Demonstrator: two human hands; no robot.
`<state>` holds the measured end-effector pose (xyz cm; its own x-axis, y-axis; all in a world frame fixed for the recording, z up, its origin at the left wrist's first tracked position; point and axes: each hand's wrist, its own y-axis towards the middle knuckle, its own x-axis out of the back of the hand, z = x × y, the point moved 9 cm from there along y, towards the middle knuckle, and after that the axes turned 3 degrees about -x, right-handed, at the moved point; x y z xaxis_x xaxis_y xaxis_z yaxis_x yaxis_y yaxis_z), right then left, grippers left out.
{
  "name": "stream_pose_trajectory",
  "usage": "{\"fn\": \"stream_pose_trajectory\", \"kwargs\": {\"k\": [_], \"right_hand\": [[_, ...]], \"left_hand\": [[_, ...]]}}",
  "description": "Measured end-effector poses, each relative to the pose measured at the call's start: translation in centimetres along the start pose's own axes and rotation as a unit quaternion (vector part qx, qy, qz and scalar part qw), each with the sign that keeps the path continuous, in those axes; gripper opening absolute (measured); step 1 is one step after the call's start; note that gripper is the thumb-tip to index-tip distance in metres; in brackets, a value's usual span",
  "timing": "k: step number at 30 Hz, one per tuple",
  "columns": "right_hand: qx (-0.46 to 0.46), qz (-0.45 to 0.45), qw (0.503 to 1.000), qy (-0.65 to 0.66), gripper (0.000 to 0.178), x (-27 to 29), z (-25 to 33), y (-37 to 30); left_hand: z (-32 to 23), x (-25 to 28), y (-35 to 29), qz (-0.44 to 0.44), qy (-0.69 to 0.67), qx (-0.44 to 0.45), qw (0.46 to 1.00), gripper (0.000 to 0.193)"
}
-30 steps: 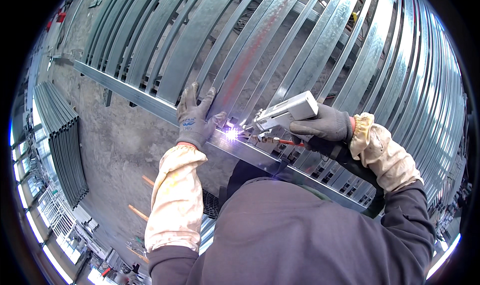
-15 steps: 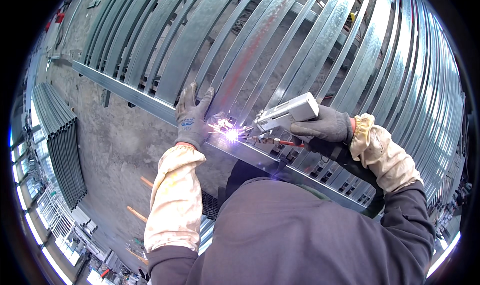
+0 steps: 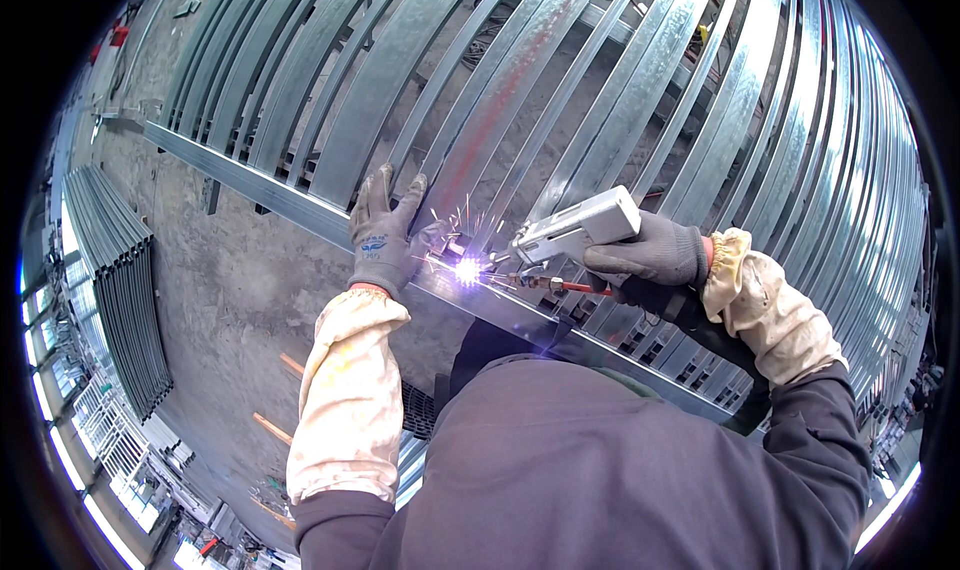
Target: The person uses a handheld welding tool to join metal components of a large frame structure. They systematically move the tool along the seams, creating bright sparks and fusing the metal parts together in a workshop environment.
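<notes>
My right hand [image 3: 655,253], in a grey glove, is wrapped round a silver handheld welding gun [image 3: 580,225]. The gun's nozzle points left at a bright white-violet weld spot [image 3: 467,269], where sparks spray up. This spot lies on the near rail [image 3: 250,183] of a large galvanized steel frame, at the foot of a slat with a red streak [image 3: 497,110]. Just left of the sparks, my gloved left hand [image 3: 382,232] rests on the rail and slat ends, fingers stretched and spread. Glare hides the joint itself. A red hose [image 3: 582,287] runs beneath the gun.
Long steel slats [image 3: 370,120] fill the far side and the right. A stack of grey metal profiles [image 3: 125,290] lies on the concrete floor [image 3: 250,300] at left. Wooden sticks [image 3: 273,428] and a white metal rack [image 3: 115,435] are at lower left.
The sparks now fan higher and wider above the weld spot. The gun and my right hand have shifted very slightly right; my left hand stays in place.
</notes>
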<state>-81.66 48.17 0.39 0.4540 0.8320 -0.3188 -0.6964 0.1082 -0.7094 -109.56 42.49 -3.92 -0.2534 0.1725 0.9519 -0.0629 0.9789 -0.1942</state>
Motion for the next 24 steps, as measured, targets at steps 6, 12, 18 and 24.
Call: {"fn": "stream_pose_trajectory", "kwargs": {"k": [6, 12, 18, 24], "right_hand": [[-0.001, 0.005, 1.000, -0.013, 0.040, 0.1, -0.2, -0.1], [0.053, -0.019, 0.998, -0.015, 0.039, 0.2, 0.2, 0.0], [-0.003, -0.014, 1.000, 0.009, 0.043, -0.4, 0.0, -1.1], [-0.024, -0.054, 0.998, 0.037, 0.048, -0.6, 1.5, -1.6]], "left_hand": [[0.0, -0.1, -0.1, -0.016, 0.011, -0.014, 1.000, 0.061], [0.6, -0.2, -0.1, -0.044, 0.002, -0.025, 0.999, 0.049], [0.7, 0.5, 0.0, -0.028, -0.007, -0.023, 0.999, 0.051], [1.1, 2.5, 1.8, 0.005, 0.037, -0.112, 0.993, 0.053]]}}
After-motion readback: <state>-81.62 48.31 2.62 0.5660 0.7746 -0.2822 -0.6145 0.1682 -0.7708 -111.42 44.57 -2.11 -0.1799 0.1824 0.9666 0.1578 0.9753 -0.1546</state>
